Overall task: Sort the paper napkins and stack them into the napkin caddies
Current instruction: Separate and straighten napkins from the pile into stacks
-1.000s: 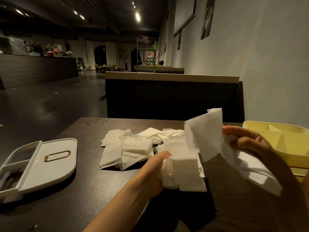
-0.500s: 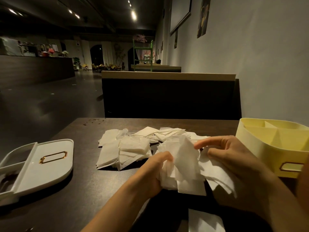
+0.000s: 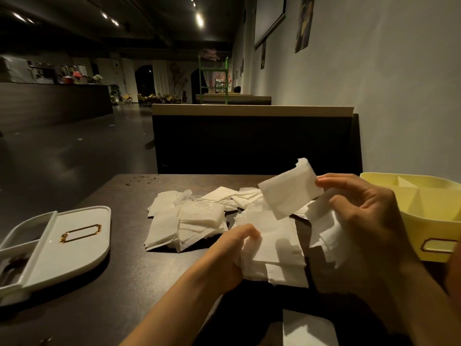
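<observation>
A loose pile of white paper napkins point(image 3: 194, 221) lies in the middle of the dark table point(image 3: 104, 308). My left hand point(image 3: 232, 250) grips a thick stack of napkins point(image 3: 274, 253) by its left edge, just above the table. My right hand point(image 3: 366, 221) pinches a single folded napkin point(image 3: 289, 193) lifted above that stack, and more napkins hang under its palm. A white caddy point(image 3: 74, 245) with a gold label frame lies on its side at the left. At the right stands a yellow caddy point(image 3: 409, 218) with dividers inside.
One loose napkin point(image 3: 306, 330) lies at the table's near edge. A dark booth backrest point(image 3: 252, 143) rises behind the table. A pale wall point(image 3: 386, 96) runs along the right. Open floor lies to the left.
My right hand has lifted a single napkin up out of the bundle, away from the stack. My left hand keeps its grip in the same place.
</observation>
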